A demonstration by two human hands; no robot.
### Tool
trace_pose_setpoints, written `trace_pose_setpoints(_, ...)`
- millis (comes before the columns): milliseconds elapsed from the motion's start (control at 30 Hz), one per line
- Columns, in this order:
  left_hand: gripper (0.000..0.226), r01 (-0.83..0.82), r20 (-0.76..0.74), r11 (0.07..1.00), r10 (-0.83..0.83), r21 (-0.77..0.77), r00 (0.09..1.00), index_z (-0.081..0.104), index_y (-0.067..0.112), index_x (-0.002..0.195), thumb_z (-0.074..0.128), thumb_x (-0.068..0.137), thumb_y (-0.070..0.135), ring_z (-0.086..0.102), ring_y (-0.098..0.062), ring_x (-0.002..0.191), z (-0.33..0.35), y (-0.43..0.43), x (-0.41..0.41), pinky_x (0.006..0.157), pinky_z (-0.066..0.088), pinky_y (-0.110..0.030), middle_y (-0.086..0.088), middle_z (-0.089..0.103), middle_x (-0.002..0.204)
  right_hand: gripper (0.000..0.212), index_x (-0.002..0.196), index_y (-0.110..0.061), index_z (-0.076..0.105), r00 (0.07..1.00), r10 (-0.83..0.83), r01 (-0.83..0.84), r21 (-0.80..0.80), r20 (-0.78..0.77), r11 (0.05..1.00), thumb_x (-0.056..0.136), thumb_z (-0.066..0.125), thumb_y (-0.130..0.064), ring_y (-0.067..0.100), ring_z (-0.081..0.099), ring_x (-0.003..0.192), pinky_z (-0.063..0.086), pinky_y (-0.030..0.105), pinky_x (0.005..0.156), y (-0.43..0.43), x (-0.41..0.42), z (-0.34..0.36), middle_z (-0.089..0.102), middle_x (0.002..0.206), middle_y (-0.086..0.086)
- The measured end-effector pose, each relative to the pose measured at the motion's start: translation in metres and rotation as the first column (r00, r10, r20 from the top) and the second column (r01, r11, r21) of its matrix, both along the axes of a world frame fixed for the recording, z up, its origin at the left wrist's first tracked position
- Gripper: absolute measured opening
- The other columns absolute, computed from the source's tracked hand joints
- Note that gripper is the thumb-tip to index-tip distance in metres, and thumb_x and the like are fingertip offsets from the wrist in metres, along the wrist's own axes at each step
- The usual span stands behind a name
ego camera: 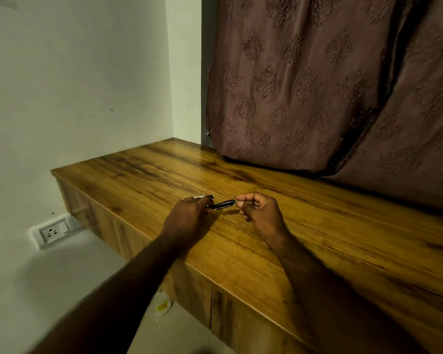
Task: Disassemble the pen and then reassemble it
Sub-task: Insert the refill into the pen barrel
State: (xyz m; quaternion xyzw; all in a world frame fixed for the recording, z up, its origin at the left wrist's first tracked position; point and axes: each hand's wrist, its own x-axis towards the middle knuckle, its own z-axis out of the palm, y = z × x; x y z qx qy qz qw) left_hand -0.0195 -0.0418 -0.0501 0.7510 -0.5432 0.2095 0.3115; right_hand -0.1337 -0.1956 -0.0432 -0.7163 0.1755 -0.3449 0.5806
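— Alignment is what counts at this step, I'd judge. The left hand grips the slim black plastic pen barrel at its near end, and the right hand pinches something thin and pale, probably the refill, right at the barrel's open tip.

— So is it going in or coming out?

— I can't tell from one look. Either way, keep the thin piece in line with the barrel's axis, hold the barrel steady, and move only the right hand, straight and slow. Any sideways lean could bend the refill or jam it.

— How are the fingers set?

— The left fingers are curled closed around the barrel's rear, thumb underneath, I think. The right thumb and forefinger are pressed together on the pale piece, the other fingers folded into the palm. Neither hand is slack.

— And where is the pen against all that?

— It spans the gap between the two hands, tilted a little upward toward the right, held just above the glossy brown wood-grain desk, with its shadow underneath. Another small part, pale with a dark end, lies on the desk just beyond the left knuckles, perhaps the cap or another section; it's too small to be sure.
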Motion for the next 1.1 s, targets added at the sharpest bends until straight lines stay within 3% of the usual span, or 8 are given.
trace_pose_setpoints(167,0.022,-0.009,0.003,1.000,0.009,-0.005,1.000,0.062,0.015,0.107,0.059,0.090,0.029,0.062,-0.023,0.078,0.0008,0.0002,-0.0017,0.067,0.049,-0.036,-0.006,0.069,0.091,0.019,0.082,-0.017,0.068,1.000,-0.004,0.004,0.009,0.008,1.000,0.086,0.064,0.001,0.010,0.056,0.060,0.043,0.023,0.052,0.0000,0.0001,-0.0003,0.064,0.068,0.002)
trace_pose_setpoints(367,0.024,0.001,-0.020,1.000,-0.001,0.015,1.000,0.061,0.020,0.101,0.051,0.092,0.039,0.063,-0.021,0.080,-0.0027,-0.0022,0.0047,0.068,0.051,-0.037,-0.005,0.070,0.099,0.015,0.087,-0.015,0.069,1.000,0.004,-0.004,0.010,-0.005,1.000,0.086,0.064,0.000,0.008,0.057,0.060,0.044,0.020,0.052,0.0003,-0.0011,0.0002,0.066,0.073,0.001)
trace_pose_setpoints(567,0.015,-0.013,0.009,1.000,0.013,0.012,1.000,0.061,0.020,0.095,0.055,0.090,0.033,0.062,-0.021,0.075,-0.0030,-0.0021,0.0042,0.064,0.048,-0.035,-0.005,0.070,0.093,0.015,0.087,-0.014,0.069,0.999,-0.011,0.010,-0.023,-0.036,1.000,0.086,0.063,0.000,0.010,0.055,0.059,0.043,0.021,0.051,-0.0005,0.0011,-0.0017,0.065,0.071,0.001)
trace_pose_setpoints(733,0.008,-0.056,0.015,0.998,0.055,0.043,0.998,0.060,0.024,0.096,0.059,0.089,0.027,0.061,-0.021,0.077,-0.0056,-0.0030,0.0071,0.068,0.047,-0.036,-0.002,0.069,0.090,0.016,0.085,-0.014,0.068,0.997,-0.040,0.033,-0.094,-0.069,0.995,0.087,0.061,0.000,0.009,0.053,0.057,0.043,0.020,0.052,-0.0007,0.0036,-0.0030,0.063,0.069,-0.002)
trace_pose_setpoints(1100,0.026,-0.084,0.048,0.995,0.082,0.045,0.995,0.060,0.018,0.114,0.055,0.091,0.030,0.060,-0.024,0.089,-0.0037,-0.0019,0.0013,0.077,0.043,-0.037,-0.006,0.069,0.103,0.015,0.084,-0.017,0.068,0.995,-0.051,0.040,-0.128,-0.081,0.991,0.089,0.061,-0.005,0.008,0.050,0.055,0.042,0.020,0.052,0.0020,0.0049,-0.0040,0.060,0.064,-0.006)
